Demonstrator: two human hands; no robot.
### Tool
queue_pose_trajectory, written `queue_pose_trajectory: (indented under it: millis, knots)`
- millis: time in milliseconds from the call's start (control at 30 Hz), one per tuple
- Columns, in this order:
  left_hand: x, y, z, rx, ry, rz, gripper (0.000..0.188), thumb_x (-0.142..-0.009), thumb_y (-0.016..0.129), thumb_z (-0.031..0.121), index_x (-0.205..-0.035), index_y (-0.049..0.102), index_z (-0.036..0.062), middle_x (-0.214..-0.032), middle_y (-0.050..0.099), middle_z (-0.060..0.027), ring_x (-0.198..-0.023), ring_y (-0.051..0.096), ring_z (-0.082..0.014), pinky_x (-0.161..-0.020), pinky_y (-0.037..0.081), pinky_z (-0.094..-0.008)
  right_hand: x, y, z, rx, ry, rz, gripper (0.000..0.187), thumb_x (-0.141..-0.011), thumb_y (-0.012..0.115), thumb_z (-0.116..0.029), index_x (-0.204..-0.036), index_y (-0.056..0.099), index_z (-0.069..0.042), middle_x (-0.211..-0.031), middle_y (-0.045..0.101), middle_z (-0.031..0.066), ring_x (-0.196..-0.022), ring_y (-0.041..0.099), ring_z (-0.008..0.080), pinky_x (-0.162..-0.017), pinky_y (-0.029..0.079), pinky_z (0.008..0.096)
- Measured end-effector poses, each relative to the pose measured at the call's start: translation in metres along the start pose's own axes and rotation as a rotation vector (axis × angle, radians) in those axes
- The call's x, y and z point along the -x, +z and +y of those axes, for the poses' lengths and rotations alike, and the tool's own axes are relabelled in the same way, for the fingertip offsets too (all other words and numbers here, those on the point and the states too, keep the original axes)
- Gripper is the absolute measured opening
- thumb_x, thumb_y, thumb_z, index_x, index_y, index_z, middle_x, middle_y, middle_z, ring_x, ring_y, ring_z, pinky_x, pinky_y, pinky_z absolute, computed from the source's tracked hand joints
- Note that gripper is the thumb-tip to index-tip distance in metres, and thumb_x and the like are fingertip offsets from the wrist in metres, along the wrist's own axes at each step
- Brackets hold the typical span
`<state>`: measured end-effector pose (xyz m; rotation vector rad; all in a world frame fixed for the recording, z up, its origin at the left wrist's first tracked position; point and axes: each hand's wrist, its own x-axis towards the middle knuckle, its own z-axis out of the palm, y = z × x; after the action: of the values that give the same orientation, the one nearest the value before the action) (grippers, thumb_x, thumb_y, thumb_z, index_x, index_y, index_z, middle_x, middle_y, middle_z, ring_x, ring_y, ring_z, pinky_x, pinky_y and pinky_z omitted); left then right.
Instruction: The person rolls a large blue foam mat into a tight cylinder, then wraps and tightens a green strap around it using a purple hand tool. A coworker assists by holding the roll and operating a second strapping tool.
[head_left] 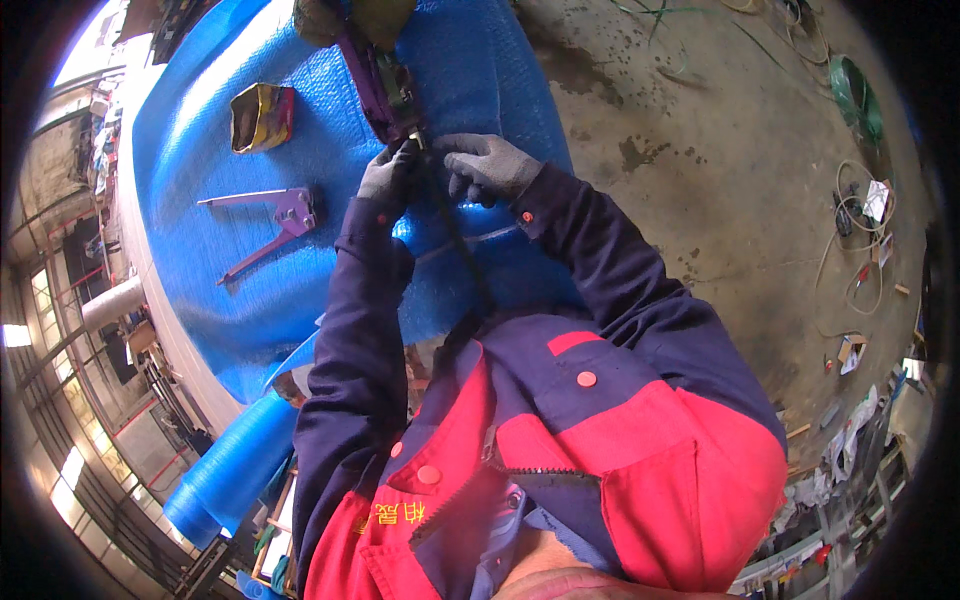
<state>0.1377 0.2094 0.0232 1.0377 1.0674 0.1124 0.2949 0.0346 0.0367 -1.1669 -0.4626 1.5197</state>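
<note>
A dark strap (455, 225) runs over the blue plastic sheeting (360, 255), from a purple strapping tool (375, 90) down toward my body. My left hand (388, 175), in a grey glove, is closed on the strap just below the tool's near end. On the other side, my gloved right hand (490, 167) has its fingers curled beside the strap, its index finger reaching toward a small shiny metal piece (417, 138). Whether that hand grips anything is hidden. Olive-brown shapes (385, 20) at the tool's far end, perhaps another person's gloved hands, are cut off by the edge.
A purple two-handled hand tool (290, 212) lies spread on the sheeting, near an open yellow container (262, 117). At lower left sits a blue sheeting roll (230, 470). Concrete floor (680, 200) stretches right, with a green strap coil (855, 98) and loose cables (850, 215).
</note>
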Motion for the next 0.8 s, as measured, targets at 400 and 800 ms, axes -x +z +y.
queue_pose_trajectory:
  millis: [400, 800]
  knots:
    - [0.003, 0.014, 0.0, -0.54, 0.313, 0.289, 0.041, -0.093, 0.077, 0.031, -0.117, 0.074, -0.0015, -0.104, 0.078, -0.0125, -0.093, 0.074, -0.0223, -0.084, 0.058, -0.0351, 0.019, -0.001, -0.007, 0.044, 0.022, 0.076, 0.046, -0.105, 0.054, -0.022, -0.145, 0.052, 0.001, -0.088, 0.073, 0.012, -0.068, 0.067, 0.0179, -0.061, 0.054, 0.0315]
    - [0.012, 0.023, 0.013, -0.155, 0.103, 0.344, 0.041, -0.087, 0.085, 0.027, -0.107, 0.073, -0.0056, -0.092, 0.075, -0.0085, -0.076, 0.072, -0.0188, -0.068, 0.058, -0.0312, -0.016, 0.004, 0.0, -0.227, 0.032, -0.076, 0.035, -0.106, 0.056, -0.027, -0.133, 0.061, -0.005, -0.089, 0.07, 0.0072, -0.065, 0.062, 0.0146, -0.056, 0.051, 0.0298]
